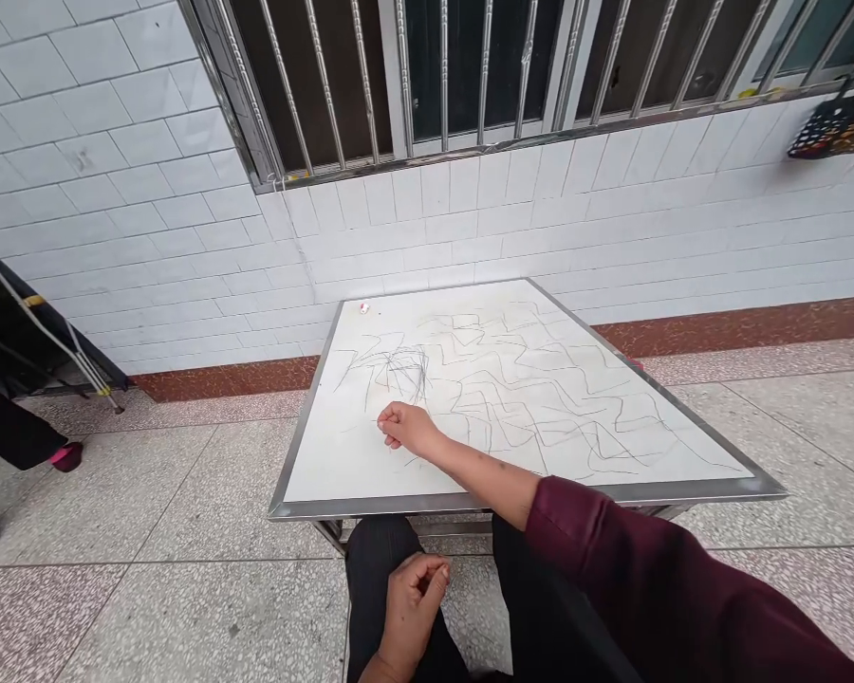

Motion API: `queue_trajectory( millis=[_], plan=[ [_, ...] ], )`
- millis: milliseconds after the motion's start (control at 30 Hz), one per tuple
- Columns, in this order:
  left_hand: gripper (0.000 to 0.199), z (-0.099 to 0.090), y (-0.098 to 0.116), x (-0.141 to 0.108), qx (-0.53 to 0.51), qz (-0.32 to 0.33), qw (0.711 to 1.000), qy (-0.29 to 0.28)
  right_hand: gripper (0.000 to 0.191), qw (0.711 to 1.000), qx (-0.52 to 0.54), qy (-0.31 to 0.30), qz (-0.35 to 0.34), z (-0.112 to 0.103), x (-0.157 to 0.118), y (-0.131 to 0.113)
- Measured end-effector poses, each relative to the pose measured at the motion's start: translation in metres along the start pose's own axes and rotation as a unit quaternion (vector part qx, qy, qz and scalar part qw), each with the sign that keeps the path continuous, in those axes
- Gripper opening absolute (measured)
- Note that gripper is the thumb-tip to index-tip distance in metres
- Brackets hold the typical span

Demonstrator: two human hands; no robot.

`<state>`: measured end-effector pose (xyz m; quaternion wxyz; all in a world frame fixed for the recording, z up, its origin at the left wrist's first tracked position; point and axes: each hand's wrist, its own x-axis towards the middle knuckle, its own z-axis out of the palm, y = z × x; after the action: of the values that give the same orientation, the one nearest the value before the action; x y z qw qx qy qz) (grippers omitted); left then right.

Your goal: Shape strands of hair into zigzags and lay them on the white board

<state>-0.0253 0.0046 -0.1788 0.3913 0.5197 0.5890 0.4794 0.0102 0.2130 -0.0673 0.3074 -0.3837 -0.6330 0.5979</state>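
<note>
Right hand (pixel 407 427), fingertips pinched over the table (pixel 320 470), any fine strand within impossible to tell, tangled dark lines (pixel 421 370) at its twelve o'clock, likely for easy reach; left hand (pixel 414 605), curled closed, at the thigh (pixel 371 562) towards six, presumably out of the way.

The wearer's burgundy sleeve (pixel 683 574) ends in a broad, seamed, slightly glossier cuff (pixel 564 526); the trousers (pixel 379 564) below are plain black.
</note>
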Motion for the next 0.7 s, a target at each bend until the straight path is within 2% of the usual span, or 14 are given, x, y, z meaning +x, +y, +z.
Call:
queue_trajectory(
  millis=[233, 333, 533, 700],
  plan=[
    [0.026, -0.011, -0.005, -0.005, 0.106, 0.064, 0.992, -0.027, 0.005, 0.997, -0.009, -0.032, 0.074, 0.037, 0.047, 0.021],
    [0.025, -0.01, -0.01, -0.006, 0.118, 0.09, 0.988, -0.034, 0.017, 0.993, -0.014, -0.045, 0.108, 0.049, 0.06, 0.031],
    [0.021, -0.006, -0.015, -0.006, 0.164, 0.132, 0.977, -0.04, 0.027, 0.987, -0.017, -0.06, 0.15, 0.063, 0.076, 0.051],
    [0.02, -0.005, -0.017, -0.004, 0.191, 0.152, 0.969, -0.034, 0.028, 0.986, -0.009, -0.063, 0.155, 0.067, 0.08, 0.053]
  ],
)
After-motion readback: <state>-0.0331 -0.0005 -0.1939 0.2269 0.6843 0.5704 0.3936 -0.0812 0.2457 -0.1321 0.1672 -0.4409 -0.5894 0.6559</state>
